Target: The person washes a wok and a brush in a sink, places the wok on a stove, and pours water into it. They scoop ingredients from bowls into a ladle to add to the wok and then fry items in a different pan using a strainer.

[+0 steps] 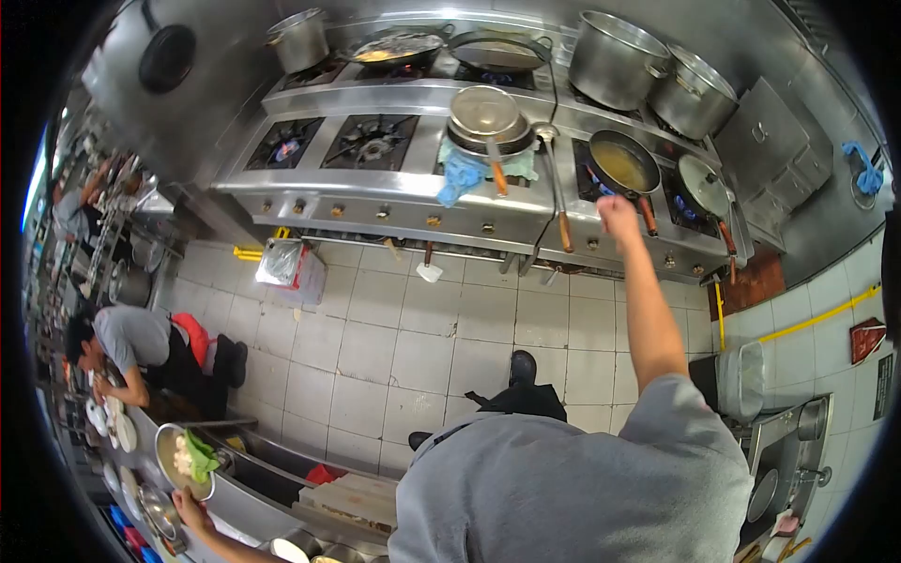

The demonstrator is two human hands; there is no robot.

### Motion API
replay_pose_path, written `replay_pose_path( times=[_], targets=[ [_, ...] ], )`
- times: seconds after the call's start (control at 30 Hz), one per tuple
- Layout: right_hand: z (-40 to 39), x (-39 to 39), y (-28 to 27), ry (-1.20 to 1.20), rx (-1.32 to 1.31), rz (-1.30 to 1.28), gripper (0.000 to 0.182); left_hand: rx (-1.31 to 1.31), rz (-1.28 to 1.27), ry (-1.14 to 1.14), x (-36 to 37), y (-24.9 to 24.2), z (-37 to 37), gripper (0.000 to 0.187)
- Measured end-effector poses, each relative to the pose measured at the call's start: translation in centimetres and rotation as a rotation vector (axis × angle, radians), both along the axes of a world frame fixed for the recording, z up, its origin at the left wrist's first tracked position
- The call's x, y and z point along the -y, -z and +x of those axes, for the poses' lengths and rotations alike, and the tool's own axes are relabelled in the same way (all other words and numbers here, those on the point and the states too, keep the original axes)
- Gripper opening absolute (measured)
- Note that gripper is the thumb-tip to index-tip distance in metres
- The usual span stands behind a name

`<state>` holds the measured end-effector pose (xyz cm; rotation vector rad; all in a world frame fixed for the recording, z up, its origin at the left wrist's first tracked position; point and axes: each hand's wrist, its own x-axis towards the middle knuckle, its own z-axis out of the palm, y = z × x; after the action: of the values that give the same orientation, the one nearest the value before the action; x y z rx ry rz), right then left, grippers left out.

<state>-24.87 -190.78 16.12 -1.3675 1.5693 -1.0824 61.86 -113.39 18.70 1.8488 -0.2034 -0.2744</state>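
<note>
Reaching over the stove front, my right hand (617, 216) is closed, just below a black frying pan (619, 164) holding yellowish liquid over a blue flame. Its fingers are curled, and what they hold, if anything, is too small to make out. The pan's wooden handle (648, 216) lies to the right of the hand. At the lower left, my left hand (190, 508) grips the lower rim of a metal bowl (167, 448). Pale pieces (182, 456) and green leaves (201, 458) lie inside that bowl.
The steel stove (375, 211) carries large pots (615, 61), woks (394, 49), a strainer (483, 111), a ladle (554, 178) and a lidded pan (702, 185). A co-worker (141, 347) bends over the left counter. A foil-topped tin (291, 272) stands on the tiled floor.
</note>
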Motion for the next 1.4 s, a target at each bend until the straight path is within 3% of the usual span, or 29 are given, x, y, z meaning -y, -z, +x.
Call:
replay_pose_path(
  times=[0.07,0.13,0.23,0.33,0.37,0.43,0.47,0.57,0.63,0.67,0.77,0.83,0.9,1.0,1.1,1.13,1.2,1.23,1.27,1.3,1.33,1.37,1.4],
  targets=[
    [-3.8,5.4,-3.9,-0.009,0.079,-0.054,0.009,-0.019,-0.057,0.147,11.2,-1.4,-6.8,0.009],
    [-7.0,9.6,-6.4,0.099,0.029,-0.044,0.047,-0.057,-0.097,0.262,22.6,-2.6,-16.4,0.013],
    [-11.0,11.5,-8.9,0.044,-0.087,-0.148,0.051,-0.041,-0.049,0.528,35.4,-0.5,-26.5,0.018],
    [-9.4,4.4,-10.9,-0.306,0.284,-0.015,0.048,-0.197,-0.032,0.640,47.6,-0.1,-40.3,0.019],
    [-8.1,1.3,-10.8,-0.422,0.224,0.098,0.045,-0.158,-0.016,0.700,50.7,2.1,-42.9,0.019],
    [-6.7,-3.0,-5.5,-0.788,0.395,0.433,0.058,-0.340,-0.082,0.754,57.2,1.4,-51.5,0.020],
    [-6.1,-5.7,-2.8,-0.846,0.518,0.506,0.064,-0.355,-0.077,0.783,59.9,0.8,-55.3,0.017],
    [-5.1,-7.7,0.0,-0.774,0.655,0.581,0.059,-0.380,-0.034,0.986,66.0,0.2,-62.7,0.016],
    [-6.0,-6.3,2.1,-0.585,0.996,0.707,0.052,-0.326,-0.115,1.057,69.0,0.4,-67.0,0.010],
    [-6.8,-4.9,1.0,-0.462,0.945,0.647,0.040,-0.364,-0.104,1.070,70.2,-0.7,-69.1,0.008],
    [-11.1,-1.3,-2.6,-0.310,0.853,0.650,0.032,-0.344,-0.154,1.273,73.2,-1.8,-72.7,0.013],
    [-15.2,2.1,-2.1,-0.265,0.757,0.579,0.026,-0.396,-0.202,1.327,73.9,-3.5,-73.9,0.016],
    [-16.7,4.4,-7.0,-0.046,0.674,0.486,0.027,-0.450,-0.267,1.374,73.9,-3.7,-74.0,0.020],
    [-21.0,11.7,-6.5,0.046,0.336,0.203,0.047,-0.428,-0.085,1.349,72.2,-0.5,-71.3,0.023],
    [-23.1,17.9,-4.8,0.174,-0.087,0.019,0.058,-0.453,0.080,1.180,68.6,7.3,-67.0,0.026],
    [-23.8,19.9,-3.8,0.166,-0.091,0.021,0.058,-0.454,0.126,1.101,66.7,9.6,-65.6,0.025],
    [-25.2,23.4,-1.8,0.226,-0.471,0.078,0.056,-0.488,0.220,0.921,61.6,15.2,-62.5,0.025],
    [-25.7,24.7,-0.6,0.214,-0.474,0.079,0.056,-0.523,0.270,0.819,58.3,18.2,-61.1,0.026],
    [-26.2,25.8,0.5,0.254,-0.714,-0.056,0.058,-0.520,0.227,0.688,54.7,19.8,-60.5,0.021],
    [-25.5,26.9,1.4,0.275,-0.949,-0.200,0.061,-0.398,0.543,0.595,46.8,25.4,-58.2,0.022],
    [-24.4,26.4,-0.4,0.262,-0.938,-0.128,0.060,-0.295,0.567,0.570,42.8,25.2,-58.7,0.024],
    [-24.0,26.5,-1.4,0.251,-0.938,-0.133,0.060,-0.140,0.620,0.662,36.6,29.6,-57.1,0.025],
    [-23.7,26.7,-2.3,0.251,-0.982,-0.172,0.060,-0.110,0.989,0.635,31.4,35.2,-56.3,0.025]
  ],
)
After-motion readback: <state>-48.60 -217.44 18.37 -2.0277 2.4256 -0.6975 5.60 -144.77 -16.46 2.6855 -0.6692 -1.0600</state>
